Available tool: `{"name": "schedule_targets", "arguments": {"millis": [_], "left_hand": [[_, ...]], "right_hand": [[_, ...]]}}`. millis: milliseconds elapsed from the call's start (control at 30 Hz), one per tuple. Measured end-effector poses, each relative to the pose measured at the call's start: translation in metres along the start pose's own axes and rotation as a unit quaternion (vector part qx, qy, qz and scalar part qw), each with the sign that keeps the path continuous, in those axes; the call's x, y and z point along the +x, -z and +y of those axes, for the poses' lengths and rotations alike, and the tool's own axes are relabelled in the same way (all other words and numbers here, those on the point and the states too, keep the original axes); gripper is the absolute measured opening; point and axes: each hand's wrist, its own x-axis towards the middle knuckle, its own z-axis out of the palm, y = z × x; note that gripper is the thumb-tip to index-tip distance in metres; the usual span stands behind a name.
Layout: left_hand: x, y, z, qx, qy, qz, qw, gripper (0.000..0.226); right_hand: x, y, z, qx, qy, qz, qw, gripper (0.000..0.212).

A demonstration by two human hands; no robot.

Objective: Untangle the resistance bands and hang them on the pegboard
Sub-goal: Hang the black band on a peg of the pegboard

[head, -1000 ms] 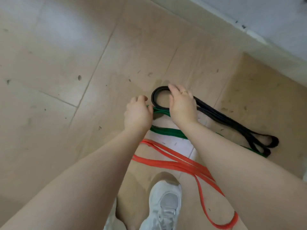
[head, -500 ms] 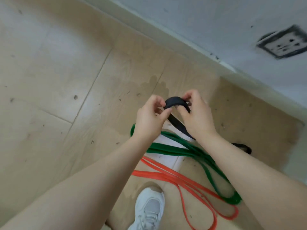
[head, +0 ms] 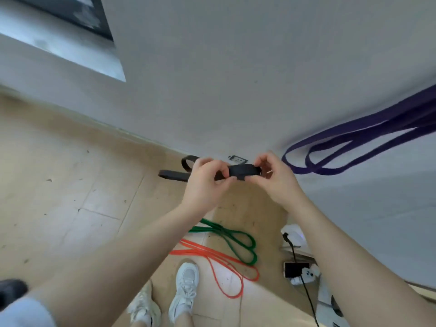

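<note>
White wall behind; both hands (head: pixel 238 179) pinch black band (head: pixel 243 171) stretched between them.

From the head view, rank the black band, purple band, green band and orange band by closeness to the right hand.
1. Black band: pinched in the right hand.
2. Purple band: hanging just to its right.
3. Green band: on the floor below.
4. Orange band: floor, beyond the green.

Beige tile floor (head: pixel 70 208) with little dark specks, meeting a plain white wall (head: pixel 236 79). There's a wall socket (head: pixel 237 159) low down near the baseboard. Two white sneakers (head: pixel 186 289) at the bottom, plus a phone (head: pixel 296 269) lying beside a white charger (head: pixel 308 276) with a black cable (head: pixel 306 296) trailing off.
</note>
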Motion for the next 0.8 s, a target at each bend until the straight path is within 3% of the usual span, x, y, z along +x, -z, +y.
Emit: {"name": "schedule_targets", "arguments": {"millis": [133,367,500,800], "left_hand": [[-0.024,0.051,0.094,-0.035,-0.062,-0.006,0.997,0.015],[-0.045,0.104,0.203,-0.11,-0.14,-0.01,0.984,0.029],[-0.05,0.102,0.258,-0.12,-0.177,-0.024,0.977,0.018],[-0.055,0.046,0.378,-0.136,-0.273,-0.056,0.951,0.019]], "right_hand": [[-0.057,0.049,-0.074,0.037,0.022,0.066,0.997,0.03],[-0.119,0.104,-0.159,0.105,0.089,0.151,0.979,0.02],[-0.145,0.135,-0.178,0.091,0.118,0.208,0.967,0.018],[-0.188,0.244,-0.167,0.14,0.175,0.308,0.925,0.027]]}}
